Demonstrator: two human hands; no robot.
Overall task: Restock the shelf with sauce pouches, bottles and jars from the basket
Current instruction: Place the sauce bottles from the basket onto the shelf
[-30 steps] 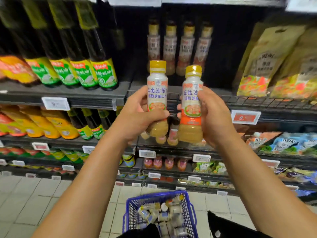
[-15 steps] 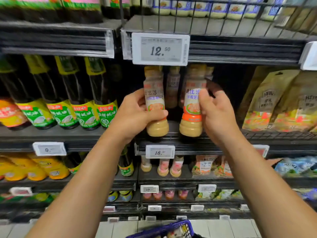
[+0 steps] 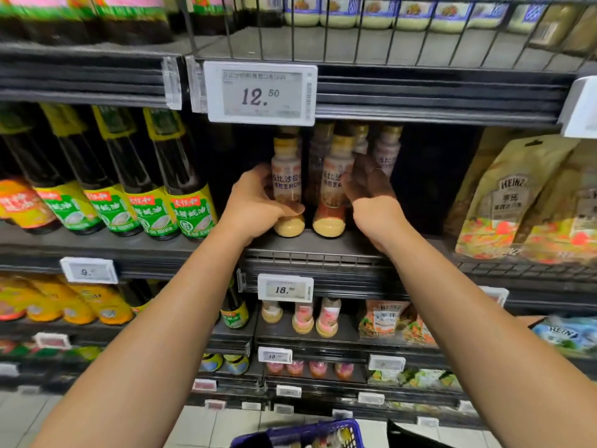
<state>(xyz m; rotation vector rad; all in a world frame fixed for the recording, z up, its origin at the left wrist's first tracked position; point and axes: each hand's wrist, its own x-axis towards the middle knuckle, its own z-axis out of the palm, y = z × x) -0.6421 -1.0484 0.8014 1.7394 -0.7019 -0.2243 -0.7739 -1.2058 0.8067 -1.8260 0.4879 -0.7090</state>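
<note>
Left hand (image 3: 255, 205) and right hand (image 3: 371, 202) each grip an upright yellow-capped plastic dressing bottle — left bottle (image 3: 287, 189), right bottle (image 3: 334, 185) — near the dark shelf's (image 3: 310, 244) front edge.

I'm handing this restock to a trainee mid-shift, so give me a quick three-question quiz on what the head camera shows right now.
1. True or false: each hand holds one dressing bottle.
2. Multiple choice: what stands on the shelf directly to the left of the two held bottles? A) Heinz pouches B) dark bottles with green labels C) blue-lidded jars
3. Fill in: the price tag above the held bottles reads ____.

Key
1. True: the left hand grips the left bottle, the right hand grips the right bottle.
2. B: the dark bottles; the Heinz pouches are on the right.
3. 12.50, on the price tag.
</note>
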